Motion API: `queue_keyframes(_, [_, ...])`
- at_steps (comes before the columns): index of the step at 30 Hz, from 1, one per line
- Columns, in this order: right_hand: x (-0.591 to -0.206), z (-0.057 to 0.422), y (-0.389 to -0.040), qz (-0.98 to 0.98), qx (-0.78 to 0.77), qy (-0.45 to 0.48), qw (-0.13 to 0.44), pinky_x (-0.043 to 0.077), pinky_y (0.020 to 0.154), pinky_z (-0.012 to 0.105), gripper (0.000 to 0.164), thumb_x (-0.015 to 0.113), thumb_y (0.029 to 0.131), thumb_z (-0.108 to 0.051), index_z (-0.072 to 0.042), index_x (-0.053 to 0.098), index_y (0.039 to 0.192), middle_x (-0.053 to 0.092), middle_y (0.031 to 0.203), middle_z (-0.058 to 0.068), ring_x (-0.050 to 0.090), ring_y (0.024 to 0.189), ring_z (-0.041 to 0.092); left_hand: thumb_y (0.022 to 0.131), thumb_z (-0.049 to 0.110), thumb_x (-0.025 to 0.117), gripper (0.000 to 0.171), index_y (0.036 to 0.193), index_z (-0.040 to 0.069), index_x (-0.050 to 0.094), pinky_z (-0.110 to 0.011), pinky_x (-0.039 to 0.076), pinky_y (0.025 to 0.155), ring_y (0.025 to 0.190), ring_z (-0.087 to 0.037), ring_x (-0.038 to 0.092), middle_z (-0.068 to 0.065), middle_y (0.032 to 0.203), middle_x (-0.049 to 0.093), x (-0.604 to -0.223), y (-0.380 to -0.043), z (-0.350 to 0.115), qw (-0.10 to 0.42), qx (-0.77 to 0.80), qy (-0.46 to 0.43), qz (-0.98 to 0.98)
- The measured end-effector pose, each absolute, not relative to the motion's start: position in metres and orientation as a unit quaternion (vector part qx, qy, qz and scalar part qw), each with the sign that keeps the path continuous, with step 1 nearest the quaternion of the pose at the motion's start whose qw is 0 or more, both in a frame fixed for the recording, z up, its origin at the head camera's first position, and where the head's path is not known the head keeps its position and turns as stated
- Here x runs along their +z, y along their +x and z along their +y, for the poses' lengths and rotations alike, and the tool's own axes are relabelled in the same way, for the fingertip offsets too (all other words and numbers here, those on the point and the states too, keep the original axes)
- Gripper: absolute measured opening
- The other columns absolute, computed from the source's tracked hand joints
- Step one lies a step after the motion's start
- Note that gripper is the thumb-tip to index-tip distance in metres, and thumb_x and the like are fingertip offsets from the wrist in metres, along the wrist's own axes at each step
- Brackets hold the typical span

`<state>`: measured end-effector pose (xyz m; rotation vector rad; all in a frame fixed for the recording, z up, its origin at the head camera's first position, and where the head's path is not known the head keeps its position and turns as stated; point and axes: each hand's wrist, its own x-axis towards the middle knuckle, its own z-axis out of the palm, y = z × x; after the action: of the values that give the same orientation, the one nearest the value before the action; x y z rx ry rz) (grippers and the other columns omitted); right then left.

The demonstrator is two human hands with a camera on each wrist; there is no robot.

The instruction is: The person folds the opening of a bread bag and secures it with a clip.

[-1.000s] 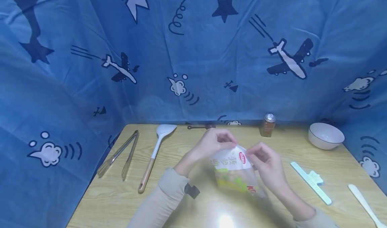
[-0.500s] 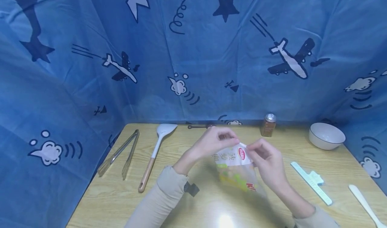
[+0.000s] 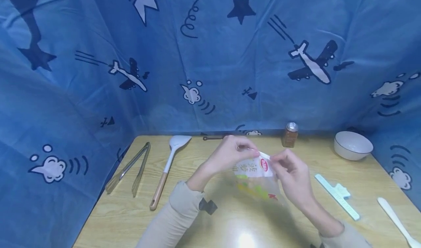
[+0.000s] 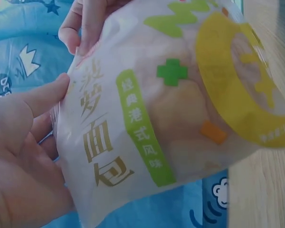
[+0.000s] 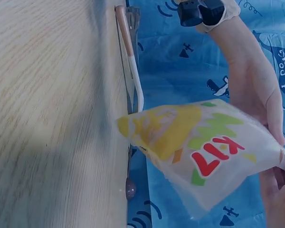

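In the head view, a translucent bread bag (image 3: 254,186) hangs above the table, held by its top edge in both hands. The left hand (image 3: 231,155) pinches the left part of that edge. Just to the right, the right hand (image 3: 292,175) pinches the edge between thumb and forefinger. Close up in the left wrist view, the bag (image 4: 175,99) has green and yellow print, and a pale bun shape shows through it. The left thumb (image 4: 42,97) presses on its white end. From the right wrist view, the bag (image 5: 199,147) shows red lettering.
On the left of the wooden table (image 3: 121,218) lie metal tongs (image 3: 131,167) and a white spatula (image 3: 167,167). A spice jar (image 3: 290,135) and a white bowl (image 3: 353,145) stand at the back. A mint bag clip (image 3: 337,196) and a white spoon (image 3: 396,220) lie at right.
The bag and both hands have risen slightly, and a narrow white strip now shows along the top edge between the fingers. Both hands keep their pinch on it.
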<state>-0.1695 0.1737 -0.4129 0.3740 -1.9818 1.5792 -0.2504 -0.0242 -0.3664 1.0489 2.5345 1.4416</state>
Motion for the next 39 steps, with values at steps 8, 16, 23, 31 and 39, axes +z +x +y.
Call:
queue_keyframes(8, [-0.413,0.177,-0.171,-0.763,0.545,0.143,0.316,0.059,0.060,0.017,0.013,0.067,0.091,0.016,0.004,0.066,0.096,0.070,0.094,-0.016,0.070,0.089,-0.010,0.093,0.017,0.081,0.010,0.101,0.010,0.082,-0.020,0.055,0.080,0.091,-0.005,0.068,-0.004,0.101,0.081,-0.362,-0.245,-0.019,-0.005,0.467,0.333,0.819])
queue_keyframes(16, [-0.406,0.185,-0.170,-0.780,0.579,0.128,0.199,0.057,0.080,0.018,0.020,0.062,0.102,-0.003,0.003,0.059,0.121,0.067,0.106,-0.017,0.068,0.095,-0.001,0.091,0.015,0.083,0.009,0.098,0.010,0.083,-0.020,0.056,0.075,0.084,-0.005,0.068,-0.004,0.096,0.081,-0.360,-0.242,-0.016,-0.035,0.472,0.319,0.821])
queue_keyframes(23, [-0.398,0.186,-0.171,-0.764,0.635,0.062,0.095,0.058,0.083,0.025,0.024,0.065,0.105,-0.021,-0.002,0.060,0.119,0.071,0.103,-0.016,0.072,0.098,0.003,0.090,0.016,0.083,0.008,0.096,0.010,0.083,-0.019,0.054,0.073,0.080,-0.003,0.067,-0.005,0.095,0.082,-0.361,-0.245,-0.013,-0.037,0.464,0.324,0.824])
queue_keyframes(31, [-0.399,0.186,-0.174,-0.775,0.623,0.040,0.102,0.059,0.079,0.025,0.023,0.068,0.104,-0.019,0.000,0.061,0.115,0.067,0.098,-0.010,0.070,0.089,0.003,0.089,0.016,0.085,0.010,0.097,0.011,0.083,-0.019,0.054,0.073,0.078,-0.003,0.067,-0.004,0.094,0.082,-0.360,-0.246,-0.012,-0.022,0.461,0.310,0.831])
queue_keyframes(39, [-0.398,0.188,-0.173,-0.788,0.605,0.032,0.112,0.056,0.074,0.026,0.021,0.069,0.103,-0.022,-0.003,0.066,0.111,0.071,0.095,-0.014,0.070,0.091,0.003,0.089,0.017,0.085,0.011,0.098,0.013,0.082,-0.019,0.051,0.069,0.072,-0.005,0.063,-0.004,0.089,0.080,-0.358,-0.247,-0.013,0.019,0.472,0.293,0.831])
